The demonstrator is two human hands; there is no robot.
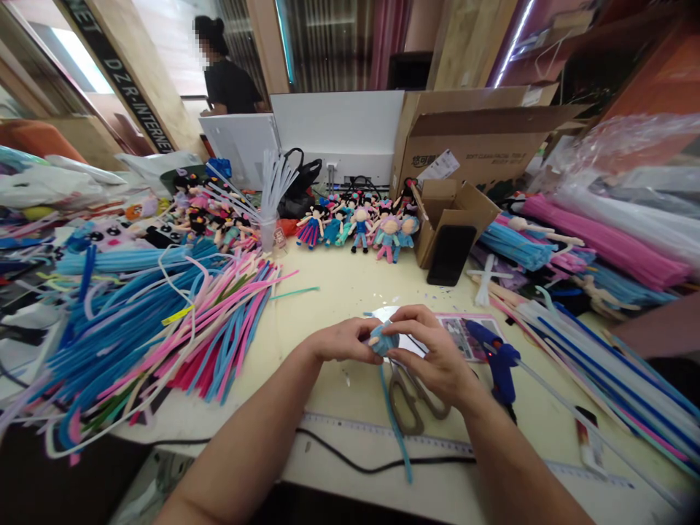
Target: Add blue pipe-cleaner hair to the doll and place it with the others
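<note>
Light-blue fuzzy piece (387, 341) gripped between left fingers (358, 351), right fingers (414, 327).

"DZR-INTERNET" — on a dark slanted strip (121, 79), "SOFT CLEAN FACIAL" — on a cardboard box (464, 148), beside Chinese characters

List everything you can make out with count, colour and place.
Fuzzy piece: one, light blue, centre
Scissors: one pair, greyish, just below centre
Glue gun: one, blue, right of scissors
Phone: one, black, right of centre
Cardboard boxes: at least two, brown, back right
Dolls: many, multicoloured, back centre and left
Fuzzy stems: many, mixed colours, left and right
Translucent sticks: many, whitish, in a cup
Measuring strip: one, white, near edge
Panels: two, white, back
Plastic bags: several, whitish, both sides
Person: one, dark top, back left
Left hand, right hand: one each, bare, holding the fuzzy piece
</note>
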